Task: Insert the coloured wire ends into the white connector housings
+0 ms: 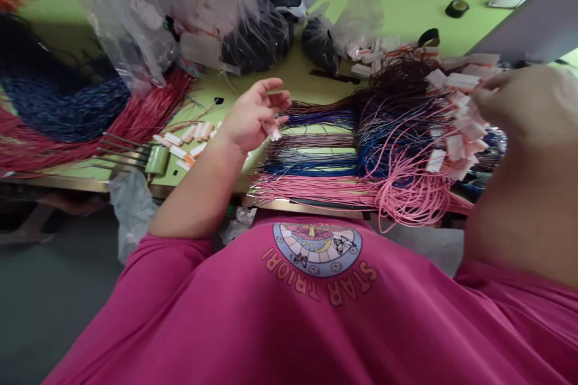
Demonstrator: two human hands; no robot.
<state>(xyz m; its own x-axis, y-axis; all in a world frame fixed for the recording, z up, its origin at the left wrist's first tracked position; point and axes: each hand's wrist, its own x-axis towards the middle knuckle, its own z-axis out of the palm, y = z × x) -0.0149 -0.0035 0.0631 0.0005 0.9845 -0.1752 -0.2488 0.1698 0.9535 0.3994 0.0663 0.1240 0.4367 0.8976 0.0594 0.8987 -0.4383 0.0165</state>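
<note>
My left hand (257,114) is raised over the left ends of the sorted wires, its fingers loosely curled and apart. A small white connector (272,131) shows at its lower fingers and seems to be held there. Below and to the right, brown, purple, blue and pink wires (316,186) lie in flat rows, their far ends looped into a tangled bundle (410,192). White connectors (465,126) cluster at that bundle's right side. Against this cluster is my right hand (528,102), smeared by motion; its fingertips are near the connectors, and their grip is unclear.
Loose white and orange connectors (194,138) lie left of my left hand, beside a green cylinder with metal prongs (157,160). Red wires (167,102) and dark blue wires (67,102) fill the left. Plastic bags (257,36) stand behind; black tape (457,8) lies at back right.
</note>
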